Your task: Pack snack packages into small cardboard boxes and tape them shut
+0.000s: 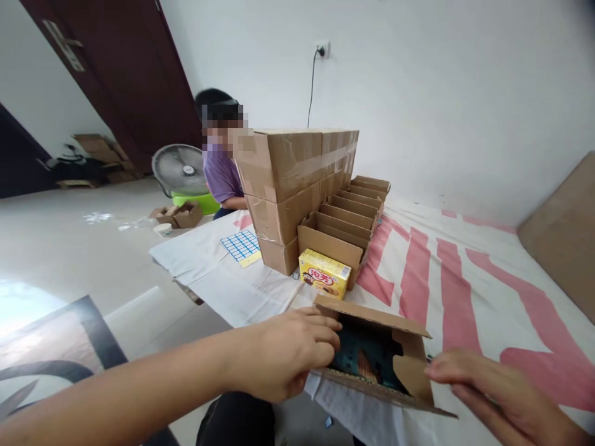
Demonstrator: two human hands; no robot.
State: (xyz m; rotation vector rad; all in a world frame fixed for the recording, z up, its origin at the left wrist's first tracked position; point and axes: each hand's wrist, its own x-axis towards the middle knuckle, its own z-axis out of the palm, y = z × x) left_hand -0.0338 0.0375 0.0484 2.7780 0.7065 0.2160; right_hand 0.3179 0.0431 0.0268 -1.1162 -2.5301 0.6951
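A small cardboard box [416,375] lies near the table edge with its long flap raised. Inside it is a dark teal printed packet [353,354], partly hidden by the walls. My left hand [290,350] is at the box's left end, fingers curled over its edge; the thumb is mostly hidden. My right hand [499,390] is beside the right end flap, its fingers stretched out and apart. A small dark spot shows by its fingertip, too small to name. Just behind the box stands a yellow printed carton [324,274].
Taped cardboard boxes [297,161] are stacked behind, with a row of open boxes [348,214] to their right. A blue-gridded label sheet [240,246] lies left on the cloth [465,272]. Beyond the stack sits a person [220,173] in purple, near a fan [183,170].
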